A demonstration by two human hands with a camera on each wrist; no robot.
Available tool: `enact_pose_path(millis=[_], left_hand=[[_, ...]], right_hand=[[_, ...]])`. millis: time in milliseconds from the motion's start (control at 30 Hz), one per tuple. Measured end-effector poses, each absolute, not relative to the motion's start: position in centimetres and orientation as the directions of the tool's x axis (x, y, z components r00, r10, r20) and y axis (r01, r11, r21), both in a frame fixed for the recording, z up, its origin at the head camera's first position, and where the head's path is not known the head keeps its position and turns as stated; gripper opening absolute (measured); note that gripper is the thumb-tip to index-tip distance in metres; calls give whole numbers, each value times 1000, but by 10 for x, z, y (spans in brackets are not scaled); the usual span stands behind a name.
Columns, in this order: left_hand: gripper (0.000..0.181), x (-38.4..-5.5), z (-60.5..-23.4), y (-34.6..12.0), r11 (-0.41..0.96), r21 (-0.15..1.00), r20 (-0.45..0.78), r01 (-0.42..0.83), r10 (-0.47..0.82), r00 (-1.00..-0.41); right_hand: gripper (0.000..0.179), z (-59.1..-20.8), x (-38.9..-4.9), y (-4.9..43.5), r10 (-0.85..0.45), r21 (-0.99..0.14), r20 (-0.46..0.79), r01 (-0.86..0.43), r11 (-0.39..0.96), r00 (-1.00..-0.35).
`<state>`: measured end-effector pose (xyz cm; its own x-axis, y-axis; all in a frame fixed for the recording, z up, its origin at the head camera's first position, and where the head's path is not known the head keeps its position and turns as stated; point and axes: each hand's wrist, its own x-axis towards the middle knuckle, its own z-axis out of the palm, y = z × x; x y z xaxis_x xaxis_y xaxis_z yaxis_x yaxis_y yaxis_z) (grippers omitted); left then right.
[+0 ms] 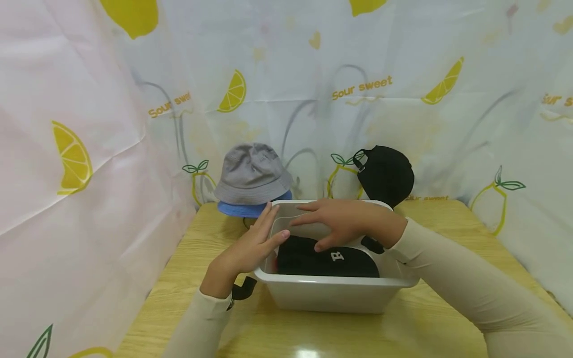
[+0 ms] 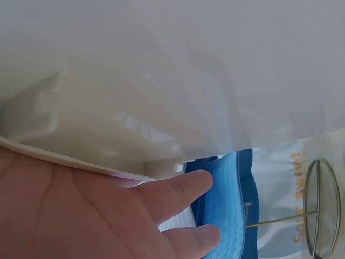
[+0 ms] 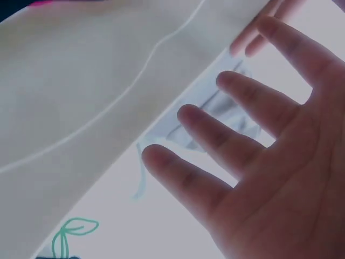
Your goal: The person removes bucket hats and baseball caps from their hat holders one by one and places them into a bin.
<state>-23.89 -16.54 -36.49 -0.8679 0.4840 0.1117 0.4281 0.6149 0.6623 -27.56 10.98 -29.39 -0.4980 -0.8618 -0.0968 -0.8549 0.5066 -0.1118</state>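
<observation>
A white plastic basin (image 1: pixel 331 296) stands on the table with a black cap (image 1: pixel 313 266) inside, its pale letter "R" facing up. Something red shows by the cap's left edge. My left hand (image 1: pixel 250 248) lies along the basin's left rim, fingers straight; in the left wrist view its palm (image 2: pixel 70 210) is against the basin's side. Over the basin hovers my right hand (image 1: pixel 342 219), fingers spread, holding nothing. In the right wrist view those fingers (image 3: pixel 186 181) are extended beside the basin wall (image 3: pixel 108 108).
At the back left a grey bucket hat (image 1: pixel 252 174) sits over a blue hat (image 1: pixel 241 210). A black cap (image 1: pixel 387 174) is raised at the back right, partly behind the basin. Lemon-printed cloth (image 1: pixel 277 74) hangs round the wooden table (image 1: pixel 179 288).
</observation>
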Motion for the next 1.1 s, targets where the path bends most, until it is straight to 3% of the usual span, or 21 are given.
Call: enact_pose_path(millis=[333,1100], left_hand=[[83,-238,-364,-164,610,669,111,425,484,-868],[81,-233,-365,-165,598,670,128,439,489,-862]], right_hand=[[68,-284,-283,129,-817,-124,-25,-810,574,-576],[78,-275,-311,179,-602,3,232,-619,786,-764]])
